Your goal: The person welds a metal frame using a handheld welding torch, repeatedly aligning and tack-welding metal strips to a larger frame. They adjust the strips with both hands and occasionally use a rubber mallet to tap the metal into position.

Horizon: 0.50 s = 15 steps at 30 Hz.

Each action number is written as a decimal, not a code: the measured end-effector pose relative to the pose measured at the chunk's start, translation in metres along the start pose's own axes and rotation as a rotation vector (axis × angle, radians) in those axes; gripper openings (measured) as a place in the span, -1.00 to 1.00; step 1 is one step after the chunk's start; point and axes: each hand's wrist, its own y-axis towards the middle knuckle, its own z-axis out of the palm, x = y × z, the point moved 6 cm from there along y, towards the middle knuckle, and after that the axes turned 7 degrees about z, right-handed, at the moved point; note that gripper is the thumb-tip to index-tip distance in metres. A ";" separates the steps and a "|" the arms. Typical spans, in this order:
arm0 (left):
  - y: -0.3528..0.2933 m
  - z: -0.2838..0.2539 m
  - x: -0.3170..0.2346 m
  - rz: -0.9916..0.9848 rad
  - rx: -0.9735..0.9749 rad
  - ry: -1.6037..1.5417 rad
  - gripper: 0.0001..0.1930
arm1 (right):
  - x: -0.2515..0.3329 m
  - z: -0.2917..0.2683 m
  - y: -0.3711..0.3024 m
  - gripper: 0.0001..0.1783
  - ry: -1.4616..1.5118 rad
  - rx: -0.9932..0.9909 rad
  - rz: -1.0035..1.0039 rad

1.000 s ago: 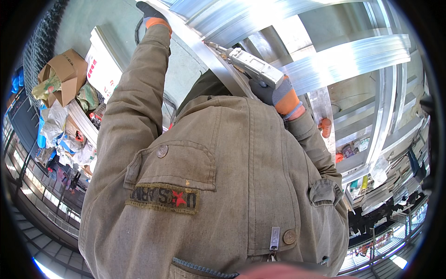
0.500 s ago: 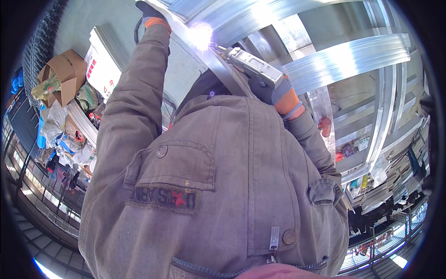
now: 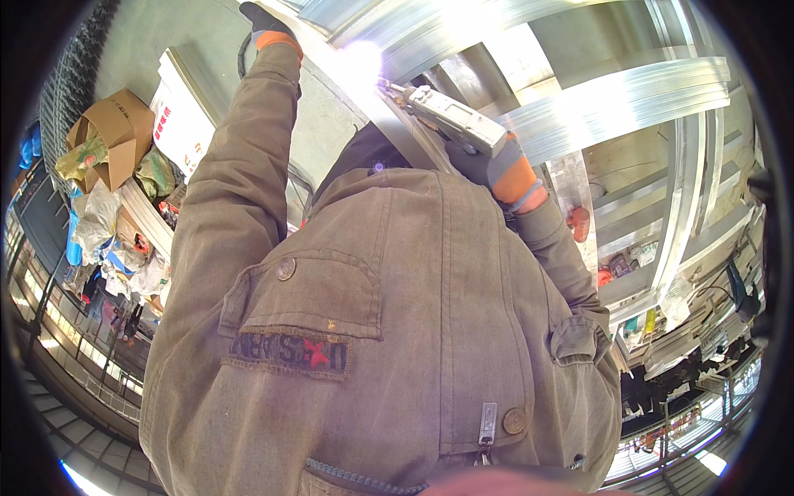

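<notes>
My own olive work jacket (image 3: 389,331) fills the middle of the view. My right hand (image 3: 500,169), in a grey glove with an orange cuff, is shut on a silver handheld welding gun (image 3: 451,120). The gun's tip points up-left at a slanted metal beam (image 3: 413,132), and a bright white glare (image 3: 364,62) burns at the tip. My left arm stretches up to the top edge. There my left hand (image 3: 263,21), in a dark glove with an orange cuff, grips the beam's far end beside a black cable (image 3: 242,58).
Shiny aluminium profiles (image 3: 628,91) cross the upper right. An open cardboard box (image 3: 116,132), a white board (image 3: 186,116) and crumpled bags (image 3: 99,223) lie at the left. Orange bottles (image 3: 579,219) stand at the right, and a metal railing (image 3: 74,355) runs along the lower left.
A bright glare has flared up at the welding gun's tip on the beam and grown stronger. Both hands have stayed almost in place.
</notes>
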 end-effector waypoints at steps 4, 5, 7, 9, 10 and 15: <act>-0.032 0.003 -0.015 0.070 0.159 -0.100 0.28 | 0.003 -0.002 -0.001 -0.51 0.006 -0.012 -0.006; -0.040 0.002 -0.015 0.033 0.161 -0.126 0.29 | 0.002 -0.001 -0.001 -0.51 0.036 0.001 0.029; -0.048 -0.001 -0.019 -0.015 0.129 -0.139 0.29 | 0.000 -0.001 -0.002 -0.50 0.086 0.028 0.095; -0.047 -0.001 -0.020 -0.004 0.122 -0.152 0.28 | 0.001 -0.002 -0.002 -0.49 0.065 0.033 0.097; -0.043 0.000 -0.019 0.009 0.122 -0.160 0.27 | 0.002 -0.002 -0.002 -0.50 0.053 0.037 0.094; -0.017 0.007 -0.019 0.254 0.171 -0.305 0.23 | 0.004 -0.003 -0.002 -0.51 0.040 0.029 0.054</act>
